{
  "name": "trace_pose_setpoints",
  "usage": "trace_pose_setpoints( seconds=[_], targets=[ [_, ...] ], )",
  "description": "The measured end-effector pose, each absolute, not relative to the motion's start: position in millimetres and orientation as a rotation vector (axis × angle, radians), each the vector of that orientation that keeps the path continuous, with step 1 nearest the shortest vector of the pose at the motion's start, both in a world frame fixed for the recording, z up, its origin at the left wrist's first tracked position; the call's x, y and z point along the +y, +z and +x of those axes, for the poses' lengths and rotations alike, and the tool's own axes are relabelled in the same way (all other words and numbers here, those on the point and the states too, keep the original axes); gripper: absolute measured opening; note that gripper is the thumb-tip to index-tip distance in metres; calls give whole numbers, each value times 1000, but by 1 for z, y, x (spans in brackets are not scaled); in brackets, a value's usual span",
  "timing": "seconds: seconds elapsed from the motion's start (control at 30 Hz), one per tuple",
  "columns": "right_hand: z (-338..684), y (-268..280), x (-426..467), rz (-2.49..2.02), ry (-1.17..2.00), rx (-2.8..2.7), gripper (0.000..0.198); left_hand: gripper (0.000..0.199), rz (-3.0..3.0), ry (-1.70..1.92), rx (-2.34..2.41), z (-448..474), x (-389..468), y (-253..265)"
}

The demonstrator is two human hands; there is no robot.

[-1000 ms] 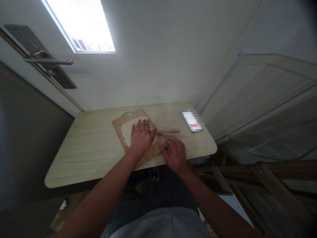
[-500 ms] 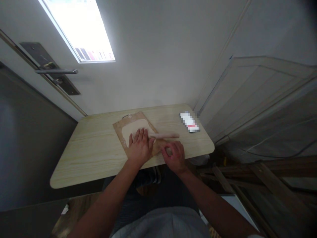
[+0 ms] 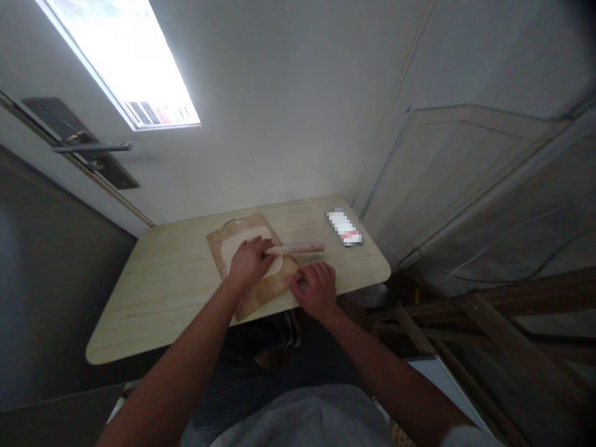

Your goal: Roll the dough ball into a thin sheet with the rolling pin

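My left hand (image 3: 250, 262) lies palm down over the left end of a wooden rolling pin (image 3: 300, 248), its fingers curved over the pin. Beneath that hand spreads a flat pale sheet of dough (image 3: 233, 246), partly covered by it. The dough rests on a brown wooden cutting board (image 3: 261, 297), set at an angle on the table. At the board's right corner, my right hand (image 3: 315, 288) is closed, thumb and fingertips pinched on the edge. The pin's free end points right, above the right hand.
The pale wood-grain table (image 3: 153, 298) stands against a white door with a metal handle (image 3: 93, 148) and a bright window (image 3: 125, 62). A phone (image 3: 343, 227) lies at the table's right. Wooden beams (image 3: 493, 329) are at the lower right.
My left hand has gone from lying flat with fingers spread to curving over the pin's end, turned more to the right. My right hand stays at the board's corner. The whole view shifted slightly.
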State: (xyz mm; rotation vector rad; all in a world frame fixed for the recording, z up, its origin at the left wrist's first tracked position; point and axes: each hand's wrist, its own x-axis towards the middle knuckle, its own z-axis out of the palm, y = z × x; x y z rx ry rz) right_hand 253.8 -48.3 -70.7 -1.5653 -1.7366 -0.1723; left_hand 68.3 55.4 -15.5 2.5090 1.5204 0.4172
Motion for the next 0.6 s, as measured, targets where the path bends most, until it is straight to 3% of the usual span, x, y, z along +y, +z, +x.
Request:
trace_pose_setpoints(
  seconds=[0.33,0.6],
  targets=[
    [254,-72,-48,-1526,-130,-1766,17,28,2472,504,1608,90,10,-15],
    [255,-73,-49,-1507,-112,-1767,16,46,2438,409,1621,89,49,-2]
  ],
)
